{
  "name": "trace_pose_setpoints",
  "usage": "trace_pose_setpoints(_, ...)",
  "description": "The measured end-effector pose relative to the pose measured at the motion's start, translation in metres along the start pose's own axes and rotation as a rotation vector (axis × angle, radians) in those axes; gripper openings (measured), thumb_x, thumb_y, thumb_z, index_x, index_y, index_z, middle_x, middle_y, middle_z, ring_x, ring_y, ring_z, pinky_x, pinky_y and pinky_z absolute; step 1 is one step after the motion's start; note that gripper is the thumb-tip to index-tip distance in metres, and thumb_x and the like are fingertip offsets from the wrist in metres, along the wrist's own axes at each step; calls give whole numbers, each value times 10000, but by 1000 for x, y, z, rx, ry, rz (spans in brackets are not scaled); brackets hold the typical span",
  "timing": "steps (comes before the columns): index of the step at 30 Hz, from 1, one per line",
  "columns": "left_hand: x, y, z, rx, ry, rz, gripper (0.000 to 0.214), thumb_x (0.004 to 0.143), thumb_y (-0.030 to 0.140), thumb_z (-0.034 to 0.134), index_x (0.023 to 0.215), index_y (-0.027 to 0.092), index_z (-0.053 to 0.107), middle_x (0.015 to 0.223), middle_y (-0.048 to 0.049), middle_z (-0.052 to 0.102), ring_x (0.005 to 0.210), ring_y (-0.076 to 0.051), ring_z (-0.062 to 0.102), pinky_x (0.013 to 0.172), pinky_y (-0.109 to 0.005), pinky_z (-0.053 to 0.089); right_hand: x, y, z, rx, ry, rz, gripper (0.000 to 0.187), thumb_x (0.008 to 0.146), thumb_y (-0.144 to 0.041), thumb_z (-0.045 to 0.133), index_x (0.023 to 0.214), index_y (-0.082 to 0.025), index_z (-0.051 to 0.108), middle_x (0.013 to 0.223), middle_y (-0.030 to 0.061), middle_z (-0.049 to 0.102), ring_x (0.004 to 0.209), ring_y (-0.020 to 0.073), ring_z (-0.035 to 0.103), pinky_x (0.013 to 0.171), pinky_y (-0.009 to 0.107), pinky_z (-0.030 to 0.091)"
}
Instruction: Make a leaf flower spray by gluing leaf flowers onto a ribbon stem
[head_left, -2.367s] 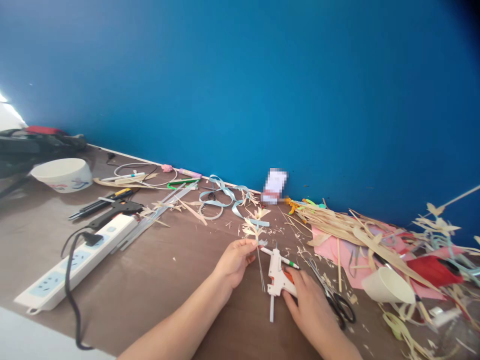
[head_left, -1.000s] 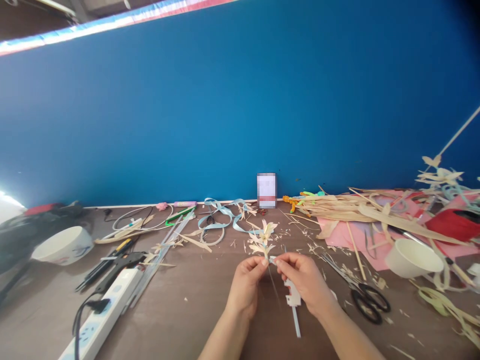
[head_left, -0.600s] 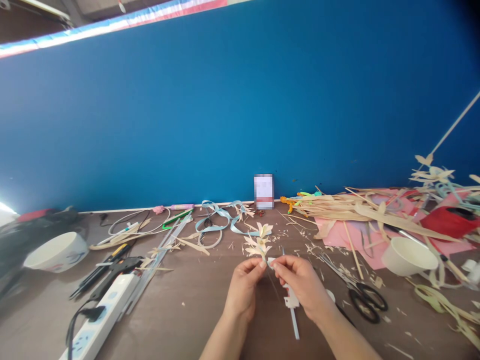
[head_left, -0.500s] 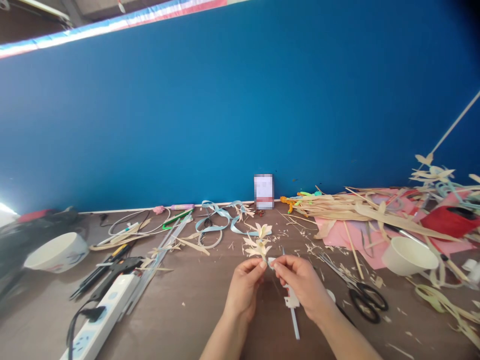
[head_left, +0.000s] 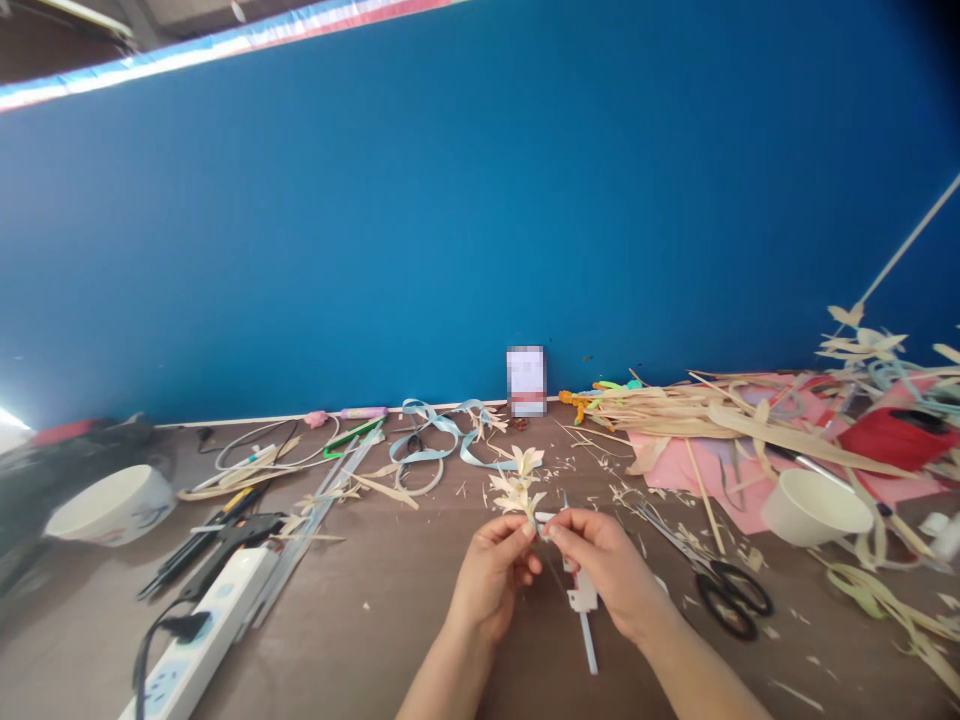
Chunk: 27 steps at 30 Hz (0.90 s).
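Observation:
A pale cream handmade flower (head_left: pixel 517 488) with pointed petals stands upright above my hands. My left hand (head_left: pixel 491 570) is closed, pinching its stem just under the petals between thumb and forefinger. Close against it, my right hand (head_left: pixel 596 560) pinches a small white strip (head_left: pixel 545 518) at the stem. The fingertips of both hands nearly meet. Partly covered by my right hand, a small white tool with a red part, perhaps a glue gun (head_left: pixel 582 592), lies on the table with a translucent stick (head_left: pixel 589 645) pointing toward me.
Black-handled scissors (head_left: pixel 726 598) and a white cup (head_left: pixel 816 508) lie right, before a heap of pale strips (head_left: pixel 675 412) on pink paper. On the left are a power strip (head_left: pixel 202 640), a black glue gun (head_left: pixel 232 550) and a white bowl (head_left: pixel 112 505). Blue ribbon (head_left: pixel 427 455) curls behind.
My left hand's lower fingers have shifted and show more beneath the thumb. The flower has turned slightly in the pinch. Both hands stay in the same place.

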<state>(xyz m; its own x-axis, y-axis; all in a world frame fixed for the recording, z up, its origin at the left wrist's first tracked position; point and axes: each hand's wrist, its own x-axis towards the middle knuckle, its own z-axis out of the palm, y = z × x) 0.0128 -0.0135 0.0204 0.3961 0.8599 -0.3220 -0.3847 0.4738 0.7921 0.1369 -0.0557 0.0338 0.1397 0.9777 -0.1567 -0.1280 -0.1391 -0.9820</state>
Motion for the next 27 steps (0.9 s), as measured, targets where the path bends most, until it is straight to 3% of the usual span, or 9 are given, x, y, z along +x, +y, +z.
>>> trace_pose_setpoints(5, -1, 1, 1, 7, 1, -3, 259, 547, 282, 759, 671, 121, 599, 587, 16, 594, 385, -39, 497, 356, -132, 323, 1, -1, -1, 65, 20, -11, 249, 691, -393, 600, 624, -155, 566, 460, -68, 371, 441, 70, 311, 428, 199, 238)
trace_pose_setpoints(10, -1, 2, 1, -19, -10, -33, 257, 576, 276, 746, 691, 125, 573, 621, -9, 630, 401, -38, 500, 372, -126, 352, 7, 8, -5, 255, 137, -33, 253, 705, -421, 585, 708, -168, 573, 456, -84, 350, 408, 61, 281, 411, 198, 241)
trace_pose_setpoints(16, -2, 1, 1, -74, -74, -73, 262, 562, 267, 756, 687, 127, 573, 584, 0, 619, 382, -41, 490, 373, -138, 380, 9, 11, -6, 192, 35, 61, 237, 652, -380, 641, 703, -161, 567, 438, -84, 403, 381, 50, 286, 387, 189, 211)
trace_pose_setpoints(22, -7, 3, 5, -69, -95, -61, 268, 540, 288, 768, 647, 116, 592, 554, 9, 595, 381, -37, 479, 373, -141, 381, 0, -5, 1, 95, -7, 41, 222, 662, -364, 648, 688, -167, 549, 615, -9, 589, 496, 94, 489, 435, 199, 315)
trace_pose_setpoints(27, -9, 1, 6, -68, -128, -28, 242, 560, 282, 756, 643, 116, 601, 551, 6, 594, 376, -38, 474, 371, -145, 380, -2, -5, 0, 141, -45, 74, 229, 668, -352, 646, 676, -154, 529, 587, -28, 566, 401, 32, 339, 379, 174, 180)
